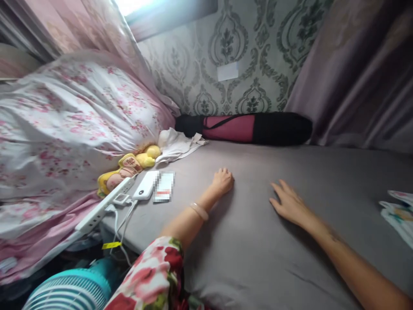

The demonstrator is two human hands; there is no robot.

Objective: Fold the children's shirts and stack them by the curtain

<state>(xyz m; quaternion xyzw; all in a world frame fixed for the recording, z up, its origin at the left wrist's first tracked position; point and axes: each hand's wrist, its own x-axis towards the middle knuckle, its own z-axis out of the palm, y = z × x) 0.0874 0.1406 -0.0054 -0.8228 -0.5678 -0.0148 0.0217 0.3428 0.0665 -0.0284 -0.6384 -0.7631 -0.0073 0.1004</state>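
Observation:
My left hand [223, 181] rests on the grey sheet [251, 241] with its fingers curled under. Nothing shows in it, and the fingertips are turned away from view. A pale bangle [199, 212] circles that wrist, below a floral sleeve [151, 275]. To the right, my right hand [287, 200] hovers over or lightly touches the same sheet; which one, I cannot tell. Its fingers are spread and hold nothing. Left of my left hand lie a phone-like object [164, 187] with a blurred-out screen and a white power bank [146, 185] with cables.
A white power strip [106, 204] runs along the bed's left edge, above a turquoise fan [71, 288]. Yellow plush toys [138, 161] and a white cloth [177, 146] lie behind. A black and pink long bag [229, 128] lines the wall. Folded patterned cloth [400, 219] sits far right.

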